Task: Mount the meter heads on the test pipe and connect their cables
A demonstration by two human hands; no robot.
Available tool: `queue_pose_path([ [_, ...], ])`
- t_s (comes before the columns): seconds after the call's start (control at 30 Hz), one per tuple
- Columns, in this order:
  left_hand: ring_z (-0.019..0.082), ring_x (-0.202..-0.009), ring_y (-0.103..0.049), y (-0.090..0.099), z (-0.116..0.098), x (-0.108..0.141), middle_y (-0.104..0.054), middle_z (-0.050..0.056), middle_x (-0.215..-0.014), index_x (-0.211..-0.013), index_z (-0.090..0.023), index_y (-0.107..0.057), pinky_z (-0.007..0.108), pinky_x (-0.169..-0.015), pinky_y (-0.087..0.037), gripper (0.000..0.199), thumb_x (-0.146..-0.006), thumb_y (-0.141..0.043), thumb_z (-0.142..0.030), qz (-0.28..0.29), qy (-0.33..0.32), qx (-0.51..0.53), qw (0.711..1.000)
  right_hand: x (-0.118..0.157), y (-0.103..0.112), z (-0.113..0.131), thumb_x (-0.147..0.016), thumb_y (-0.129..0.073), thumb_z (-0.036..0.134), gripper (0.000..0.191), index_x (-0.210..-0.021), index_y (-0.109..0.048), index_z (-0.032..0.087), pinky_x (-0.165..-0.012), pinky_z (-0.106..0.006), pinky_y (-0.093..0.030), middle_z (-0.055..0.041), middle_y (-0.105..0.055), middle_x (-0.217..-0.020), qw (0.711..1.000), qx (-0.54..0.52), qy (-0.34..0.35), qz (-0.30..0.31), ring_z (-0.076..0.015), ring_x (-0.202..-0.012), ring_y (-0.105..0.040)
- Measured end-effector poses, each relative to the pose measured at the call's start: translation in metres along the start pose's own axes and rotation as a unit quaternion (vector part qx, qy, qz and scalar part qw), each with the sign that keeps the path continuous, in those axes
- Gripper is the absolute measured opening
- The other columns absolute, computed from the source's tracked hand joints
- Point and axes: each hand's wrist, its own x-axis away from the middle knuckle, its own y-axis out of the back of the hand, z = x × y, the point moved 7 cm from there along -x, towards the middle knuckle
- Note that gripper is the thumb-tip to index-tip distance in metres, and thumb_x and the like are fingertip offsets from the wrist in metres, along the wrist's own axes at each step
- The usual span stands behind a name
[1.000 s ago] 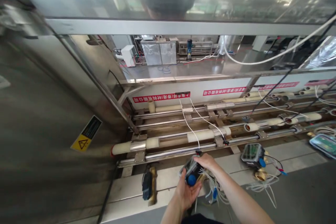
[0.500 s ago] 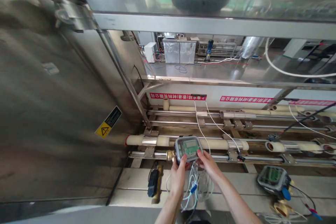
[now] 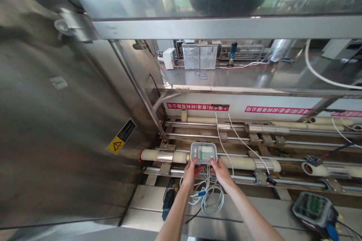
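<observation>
An electronic meter [image 3: 203, 153] with a clear lid, a green circuit board and a small display is held level over the row of pipes. My left hand [image 3: 190, 175] grips its left side, thumb on the front edge. On the right side my right hand [image 3: 221, 172] grips it the same way. Looped white cables [image 3: 210, 197] hang below the meter between my wrists. A bit of brass shows at the meter's left, next to the end of a beige pipe sleeve [image 3: 179, 157]. Another beige pipe [image 3: 240, 163] lies to its right. Whether the meter touches either pipe I cannot tell.
A second clear-lidded meter [image 3: 313, 207] sits on the metal ledge [image 3: 240, 212] at right. Beside my left forearm stands a dark device [image 3: 168, 200]. A steel wall [image 3: 70, 139] with a warning label [image 3: 121, 136] rises at left; a metal beam [image 3: 212, 29] crosses above.
My hands have turned the meter from a slant to level, with its brass fitting now mostly hidden near the pipe sleeve. The camera view has shifted, so the surroundings sit farther right.
</observation>
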Motion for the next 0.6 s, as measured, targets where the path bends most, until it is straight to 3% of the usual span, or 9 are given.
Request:
queue_pose_path([
  [0.2,0.017,-0.066,-0.063,0.014,-0.005,-0.005,-0.065,0.013,-0.088,-0.098,-0.008,-0.059,0.025,-0.066,-0.051,0.028,-0.086,-0.056,-0.033,-0.015,0.005,-0.001,1.000,0.004,-0.014,0.007,-0.082,-0.040,0.057,0.050,-0.110,-0.050,0.017,-0.056,-0.031,-0.050,-0.0101,-0.065,-0.095,0.999,0.007,0.013,0.036,-0.0212,-0.071,-0.063],
  [0.3,0.018,-0.066,-0.063,0.016,-0.006,-0.006,-0.065,0.012,-0.085,-0.096,-0.008,-0.059,0.026,-0.066,-0.052,0.026,-0.087,-0.054,-0.032,-0.020,0.001,-0.001,1.000,0.007,-0.002,0.013,-0.082,-0.043,0.054,0.048,-0.110,-0.053,0.017,-0.069,-0.034,-0.051,-0.0098,-0.066,-0.095,0.998,0.019,0.039,0.043,-0.0228,-0.081,-0.063],
  [0.4,0.017,-0.065,-0.063,0.016,-0.007,-0.006,-0.065,0.010,-0.083,-0.095,-0.009,-0.057,0.026,-0.065,-0.052,0.022,-0.087,-0.053,-0.029,-0.028,0.000,0.001,1.000,0.007,0.056,0.019,-0.083,-0.043,0.049,0.048,-0.114,-0.053,0.014,-0.090,-0.039,-0.044,-0.0130,-0.062,-0.106,0.982,0.128,0.118,-0.078,-0.0248,-0.100,-0.057],
  [0.47,0.016,-0.064,-0.062,0.017,-0.007,-0.007,-0.064,0.009,-0.081,-0.095,-0.009,-0.057,0.026,-0.065,-0.053,0.020,-0.087,-0.054,-0.027,-0.034,0.003,0.003,0.999,0.011,0.117,0.018,-0.085,-0.040,0.045,0.049,-0.118,-0.049,0.010,-0.099,-0.042,-0.036,-0.0175,-0.056,-0.117,0.930,0.255,0.154,-0.215,-0.0269,-0.113,-0.049],
  [0.53,0.016,-0.063,-0.062,0.017,-0.007,-0.008,-0.064,0.008,-0.080,-0.094,-0.009,-0.056,0.025,-0.064,-0.053,0.018,-0.087,-0.053,-0.026,-0.037,0.005,0.005,0.999,0.014,0.182,0.006,-0.086,-0.037,0.039,0.054,-0.125,-0.042,0.001,-0.103,-0.042,-0.031,-0.0230,-0.049,-0.125,0.869,0.363,0.094,-0.324,-0.0294,-0.121,-0.040],
  [0.6,0.016,-0.063,-0.062,0.017,-0.007,-0.009,-0.064,0.007,-0.081,-0.094,-0.010,-0.056,0.025,-0.064,-0.054,0.018,-0.087,-0.053,-0.025,-0.037,0.004,0.005,0.999,0.012,0.238,-0.021,-0.088,-0.033,0.040,0.059,-0.127,-0.038,-0.004,-0.101,-0.043,-0.032,-0.0287,-0.044,-0.128,0.832,0.430,-0.077,-0.344,-0.0333,-0.125,-0.037],
])
